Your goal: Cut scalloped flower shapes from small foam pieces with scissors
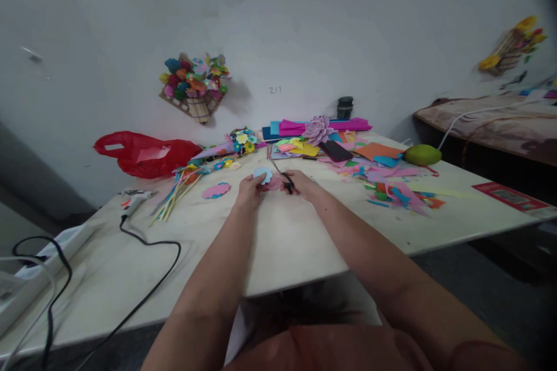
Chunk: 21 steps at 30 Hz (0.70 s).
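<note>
In the centre of the frame, I am gripping a pale blue paper cut-out (262, 173) in my left hand (248, 189), fingers closed on it just above the tabletop (282, 243). My right hand (303, 184) is clasping black-handled scissors (285, 179) beside it. A pink cut-out (216, 190) is lying on the tabletop to the left, and paper scraps (398, 192) are lying to the right.

Handwritten mark (275, 90) showing small and dark on wall (304, 23), above bench (282, 243) far edge, reading "Z17" or "217"; first character staying unclear. Red printed card (507, 196) lying by bench right edge, carrying print too small and blurred for reading.
</note>
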Each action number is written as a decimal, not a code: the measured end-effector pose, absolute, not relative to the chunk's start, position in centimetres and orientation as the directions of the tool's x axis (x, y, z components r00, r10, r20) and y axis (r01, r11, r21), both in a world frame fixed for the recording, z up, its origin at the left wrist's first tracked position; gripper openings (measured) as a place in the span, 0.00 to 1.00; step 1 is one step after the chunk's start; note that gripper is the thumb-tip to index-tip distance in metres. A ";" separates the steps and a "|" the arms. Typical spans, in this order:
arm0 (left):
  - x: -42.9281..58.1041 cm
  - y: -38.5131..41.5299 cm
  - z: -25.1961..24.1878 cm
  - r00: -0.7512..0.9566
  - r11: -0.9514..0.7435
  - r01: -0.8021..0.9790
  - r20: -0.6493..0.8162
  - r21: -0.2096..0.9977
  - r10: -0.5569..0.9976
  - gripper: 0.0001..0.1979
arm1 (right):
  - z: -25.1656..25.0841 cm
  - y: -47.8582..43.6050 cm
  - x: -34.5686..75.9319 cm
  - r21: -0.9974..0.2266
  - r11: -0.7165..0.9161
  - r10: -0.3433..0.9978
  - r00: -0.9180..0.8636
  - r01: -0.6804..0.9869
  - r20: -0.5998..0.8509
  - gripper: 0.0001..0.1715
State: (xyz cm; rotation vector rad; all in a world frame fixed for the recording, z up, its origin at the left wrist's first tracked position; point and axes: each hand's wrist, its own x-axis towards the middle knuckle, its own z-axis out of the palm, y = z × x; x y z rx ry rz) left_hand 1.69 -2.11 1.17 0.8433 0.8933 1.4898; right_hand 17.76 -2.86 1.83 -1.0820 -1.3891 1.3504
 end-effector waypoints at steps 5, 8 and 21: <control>1.6 -2.2 1.4 -0.099 -0.065 -0.510 0.017 0.858 0.995 0.04 | 2.4 -3.4 18.5 -0.996 0.070 0.936 -0.349 0.058 0.045 0.20; 1.5 -2.3 1.5 -0.091 -0.050 -0.512 0.004 0.858 0.996 0.05 | 2.6 -3.7 18.8 -0.992 0.097 0.909 -0.413 0.083 0.055 0.21; 1.4 -2.4 1.8 -0.088 -0.031 -0.503 -0.015 0.863 0.996 0.04 | 2.1 -2.9 19.5 -0.970 0.152 0.857 -0.515 0.191 0.033 0.15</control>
